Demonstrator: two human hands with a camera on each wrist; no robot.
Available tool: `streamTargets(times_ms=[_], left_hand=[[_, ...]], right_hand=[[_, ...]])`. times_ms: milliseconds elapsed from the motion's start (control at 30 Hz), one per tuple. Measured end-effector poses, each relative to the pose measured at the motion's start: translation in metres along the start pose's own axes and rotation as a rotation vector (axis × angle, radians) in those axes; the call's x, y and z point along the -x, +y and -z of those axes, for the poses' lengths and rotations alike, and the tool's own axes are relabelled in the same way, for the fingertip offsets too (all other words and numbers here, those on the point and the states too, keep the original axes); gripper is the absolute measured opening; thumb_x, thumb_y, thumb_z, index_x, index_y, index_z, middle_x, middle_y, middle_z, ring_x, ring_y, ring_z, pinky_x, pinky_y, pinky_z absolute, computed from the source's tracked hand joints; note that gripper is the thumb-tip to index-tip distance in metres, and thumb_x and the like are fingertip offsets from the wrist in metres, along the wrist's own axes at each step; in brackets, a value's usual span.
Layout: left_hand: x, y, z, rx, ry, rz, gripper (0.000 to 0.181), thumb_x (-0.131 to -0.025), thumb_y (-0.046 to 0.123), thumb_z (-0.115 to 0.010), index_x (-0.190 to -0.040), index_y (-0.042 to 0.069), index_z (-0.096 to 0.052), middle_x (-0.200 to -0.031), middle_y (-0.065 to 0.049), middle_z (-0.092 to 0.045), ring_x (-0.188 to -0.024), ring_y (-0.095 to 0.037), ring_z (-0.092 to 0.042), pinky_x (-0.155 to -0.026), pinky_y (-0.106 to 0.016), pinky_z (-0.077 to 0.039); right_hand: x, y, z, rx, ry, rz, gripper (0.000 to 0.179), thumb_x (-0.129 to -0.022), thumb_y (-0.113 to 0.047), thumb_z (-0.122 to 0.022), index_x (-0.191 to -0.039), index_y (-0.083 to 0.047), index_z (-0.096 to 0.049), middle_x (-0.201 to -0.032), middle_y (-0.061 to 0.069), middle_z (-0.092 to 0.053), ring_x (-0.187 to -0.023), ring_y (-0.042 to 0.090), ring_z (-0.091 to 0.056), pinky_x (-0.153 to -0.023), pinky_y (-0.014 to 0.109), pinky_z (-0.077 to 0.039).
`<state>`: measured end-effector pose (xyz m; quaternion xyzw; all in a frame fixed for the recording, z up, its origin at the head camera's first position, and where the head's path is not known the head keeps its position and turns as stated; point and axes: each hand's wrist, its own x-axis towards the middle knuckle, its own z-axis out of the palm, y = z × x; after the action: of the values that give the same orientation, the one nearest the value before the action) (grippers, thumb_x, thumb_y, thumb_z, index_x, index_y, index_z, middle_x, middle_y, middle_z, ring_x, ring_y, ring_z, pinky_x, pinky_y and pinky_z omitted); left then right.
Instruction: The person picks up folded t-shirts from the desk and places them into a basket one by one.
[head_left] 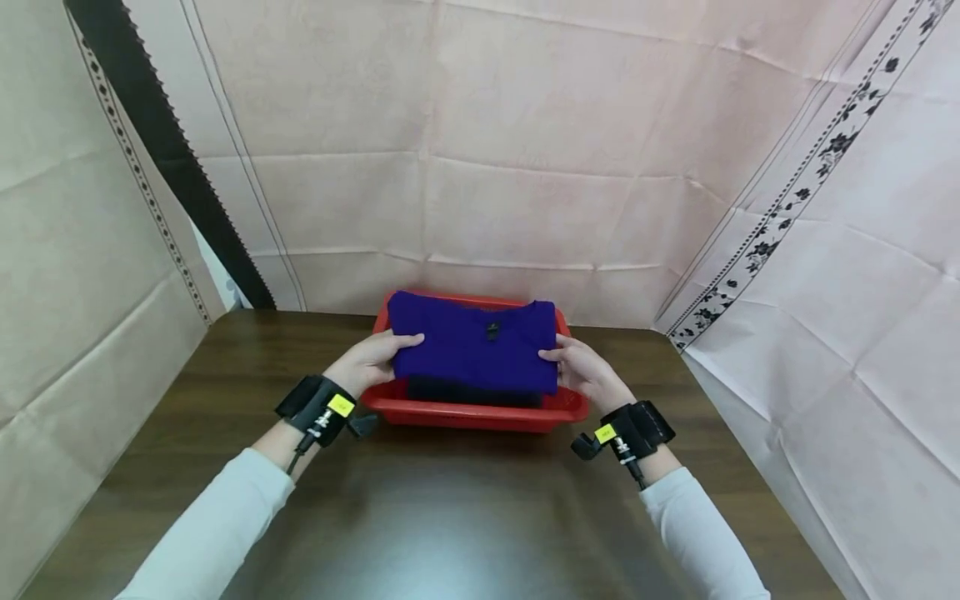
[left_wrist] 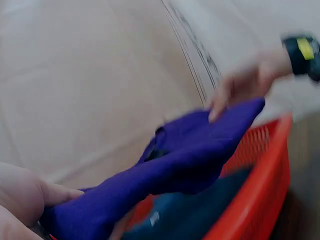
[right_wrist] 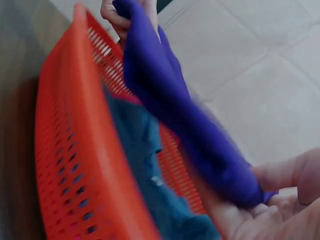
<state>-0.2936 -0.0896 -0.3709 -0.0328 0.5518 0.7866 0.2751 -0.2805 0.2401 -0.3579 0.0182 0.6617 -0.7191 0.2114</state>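
A folded purple shirt [head_left: 472, 346] with a dark neck label is held level above a red plastic basket [head_left: 465, 414]. My left hand [head_left: 372, 357] pinches its left side, thumb on top and fingers beneath. At the opposite side my right hand [head_left: 585, 369] grips the shirt the same way. In the right wrist view the purple cloth [right_wrist: 165, 95] sags between both hands over the basket's opening. Inside the basket lies a dark teal garment [right_wrist: 145, 145], partly hidden under the shirt in the head view.
The basket stands on a dark brown wooden table [head_left: 420, 508], close to its far edge. Pale cloth sheets [head_left: 525, 150] hang behind and at both sides. The basket's walls [right_wrist: 65, 150] are perforated and rise around the teal garment.
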Motion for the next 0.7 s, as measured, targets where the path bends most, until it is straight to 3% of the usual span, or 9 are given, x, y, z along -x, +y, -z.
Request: streamTargets(times_ms=[133,333,400,467,567,633,700], left_hand=[[-0.021,-0.013,0.001,-0.089,0.073,0.016,0.058,-0.094,0.017,-0.052,-0.144,0.01,-0.024,-0.136,-0.013,-0.044,-0.11,-0.023,-0.052,-0.079,-0.032,-0.052],[-0.035,-0.027,0.002,-0.159,0.161,0.016,0.05,-0.094,0.013,-0.051,-0.138,0.001,-0.031,-0.121,-0.012,-0.053,-0.093,-0.017,-0.06,-0.07,-0.026,-0.054],[-0.036,-0.028,0.001,-0.196,0.182,0.013,0.05,-0.094,0.013,-0.05,-0.138,-0.001,-0.029,-0.125,-0.014,-0.051,-0.097,-0.019,-0.058,-0.077,-0.029,-0.053],[-0.033,-0.027,-0.001,-0.27,0.196,-0.013,0.055,-0.095,0.012,-0.047,-0.141,-0.004,-0.022,-0.136,-0.02,-0.042,-0.112,-0.024,-0.051,-0.093,-0.035,-0.048],[-0.022,-0.023,-0.008,-0.521,0.23,-0.11,0.068,-0.096,0.012,-0.044,-0.146,-0.004,-0.001,-0.152,-0.024,-0.015,-0.134,-0.031,-0.022,-0.112,-0.045,-0.024],[-0.013,-0.02,-0.015,-0.799,0.282,-0.225,0.073,-0.095,0.013,-0.046,-0.145,-0.006,0.003,-0.153,-0.026,-0.004,-0.137,-0.035,-0.011,-0.114,-0.049,-0.017],[-0.008,-0.018,-0.021,-1.107,0.315,-0.355,0.073,-0.093,0.015,-0.051,-0.145,-0.008,-0.006,-0.152,-0.029,-0.008,-0.137,-0.037,-0.011,-0.114,-0.05,-0.016]], right_hand=[[-0.01,0.017,0.001,0.003,0.066,-0.026,0.056,-0.094,0.001,-0.042,-0.146,-0.011,-0.025,-0.137,0.014,-0.044,-0.115,0.026,-0.05,-0.097,0.046,-0.045],[-0.019,0.032,-0.004,0.03,0.123,-0.014,0.069,-0.091,0.008,-0.036,-0.15,-0.01,-0.006,-0.153,0.016,-0.019,-0.131,0.031,-0.03,-0.109,0.053,-0.027],[-0.02,0.033,-0.006,0.068,0.149,0.004,0.07,-0.092,0.008,-0.037,-0.15,-0.01,-0.004,-0.154,0.016,-0.014,-0.133,0.031,-0.027,-0.11,0.052,-0.025],[-0.02,0.032,-0.007,0.115,0.195,0.023,0.07,-0.091,0.006,-0.041,-0.15,-0.011,-0.008,-0.154,0.017,-0.014,-0.133,0.03,-0.026,-0.111,0.052,-0.023],[-0.015,0.029,-0.009,0.241,0.265,0.106,0.068,-0.091,0.0,-0.046,-0.15,-0.013,-0.014,-0.152,0.02,-0.02,-0.133,0.031,-0.026,-0.111,0.052,-0.023],[-0.011,0.028,-0.011,0.411,0.309,0.205,0.065,-0.09,-0.004,-0.051,-0.148,-0.014,-0.022,-0.149,0.019,-0.027,-0.131,0.03,-0.029,-0.11,0.053,-0.026],[-0.009,0.028,-0.012,0.666,0.312,0.344,0.06,-0.09,-0.007,-0.054,-0.145,-0.013,-0.031,-0.147,0.02,-0.032,-0.132,0.032,-0.028,-0.109,0.054,-0.027]])
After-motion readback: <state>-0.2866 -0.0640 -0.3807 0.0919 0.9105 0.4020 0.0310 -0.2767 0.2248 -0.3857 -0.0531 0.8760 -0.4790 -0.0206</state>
